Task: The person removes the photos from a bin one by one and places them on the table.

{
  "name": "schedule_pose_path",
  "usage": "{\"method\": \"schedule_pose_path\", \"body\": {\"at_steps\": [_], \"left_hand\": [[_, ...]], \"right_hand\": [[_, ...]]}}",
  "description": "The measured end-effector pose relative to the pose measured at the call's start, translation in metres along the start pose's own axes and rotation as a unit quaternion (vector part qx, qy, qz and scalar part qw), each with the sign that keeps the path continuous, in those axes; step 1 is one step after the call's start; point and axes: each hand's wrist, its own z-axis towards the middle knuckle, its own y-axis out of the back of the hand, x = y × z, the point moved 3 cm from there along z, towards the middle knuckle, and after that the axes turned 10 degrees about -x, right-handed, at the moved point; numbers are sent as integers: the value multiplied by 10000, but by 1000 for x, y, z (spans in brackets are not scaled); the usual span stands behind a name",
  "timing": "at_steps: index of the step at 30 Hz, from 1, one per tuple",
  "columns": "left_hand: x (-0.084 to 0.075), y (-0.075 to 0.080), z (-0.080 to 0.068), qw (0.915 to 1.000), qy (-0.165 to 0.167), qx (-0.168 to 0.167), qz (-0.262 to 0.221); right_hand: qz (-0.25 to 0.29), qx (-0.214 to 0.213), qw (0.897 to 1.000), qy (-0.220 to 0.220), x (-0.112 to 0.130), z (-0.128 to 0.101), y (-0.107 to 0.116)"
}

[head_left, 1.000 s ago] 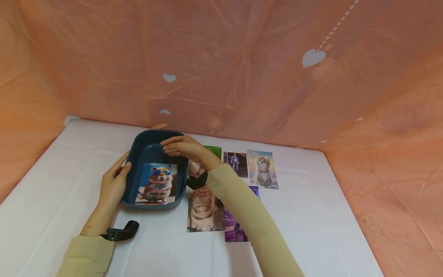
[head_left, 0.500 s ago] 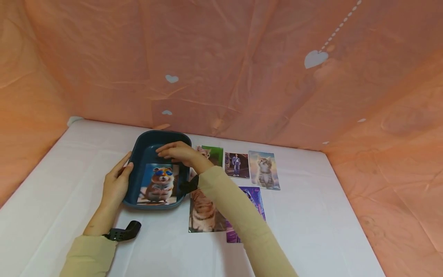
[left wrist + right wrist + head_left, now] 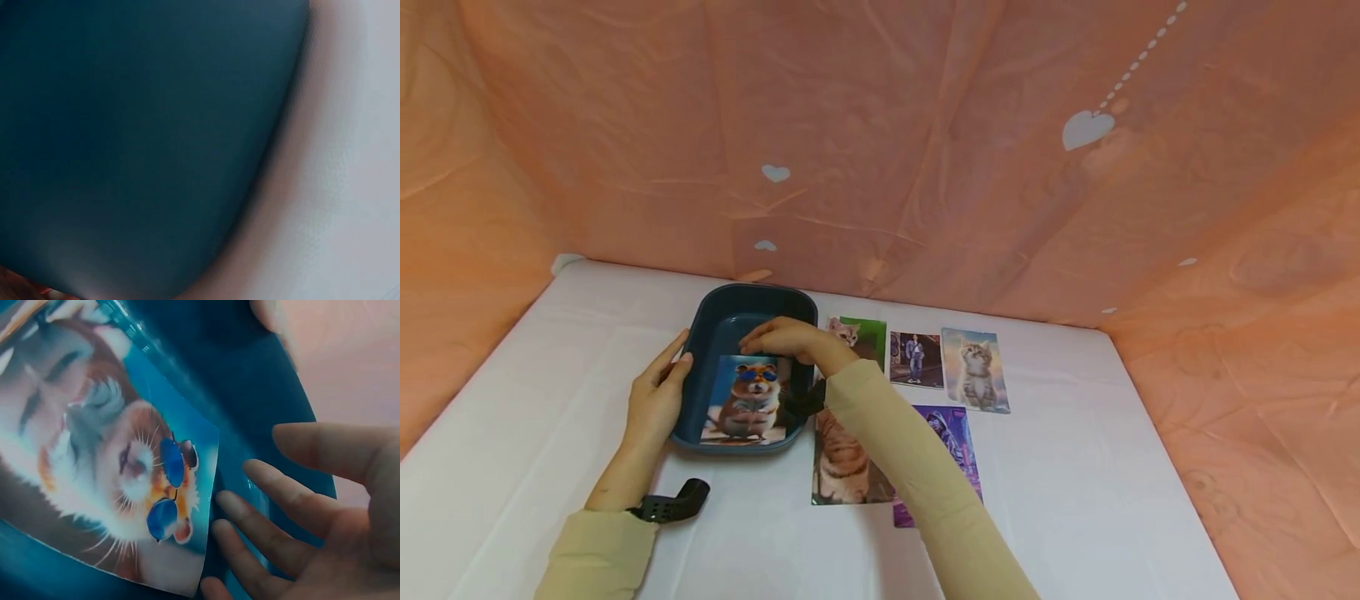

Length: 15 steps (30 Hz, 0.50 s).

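In the head view, a dark blue tray point(image 3: 720, 333) stands at the left of the white table. Inside it lies a photo print point(image 3: 747, 400) of a hamster in sunglasses. My left hand point(image 3: 655, 404) holds the tray's left side, thumb at the rim; its other fingers are partly hidden. The left wrist view is filled by the tray's blurred wall point(image 3: 156, 137). My right hand point(image 3: 790, 340) reaches over the tray's right rim. In the right wrist view its fingers point(image 3: 275, 534) are loosely extended beside the print's top edge, with nothing held between them.
Several prints lie right of the tray: a cat on green point(image 3: 868, 337), a standing person point(image 3: 916, 360), a kitten point(image 3: 976, 371), a tabby cat point(image 3: 842, 467) and a purple picture point(image 3: 958, 442). My right sleeve point(image 3: 917, 471) covers parts of some. A pink-orange cloth point(image 3: 880, 150) hangs behind.
My right hand has lowered into the tray, toward the top edge of the hamster print. The left hand stays at the tray's side; the view has shifted slightly.
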Motion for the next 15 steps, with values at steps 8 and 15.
{"method": "schedule_pose_path", "body": {"at_steps": [8,15], "left_hand": [[0,-1,-2,10000,-1,56,50],[-1,1,-4,9998,-94,41,192]], "right_hand": [[-220,209,9995,49,-1,-1,-1],[103,159,9995,265,-3,1,0]]}}
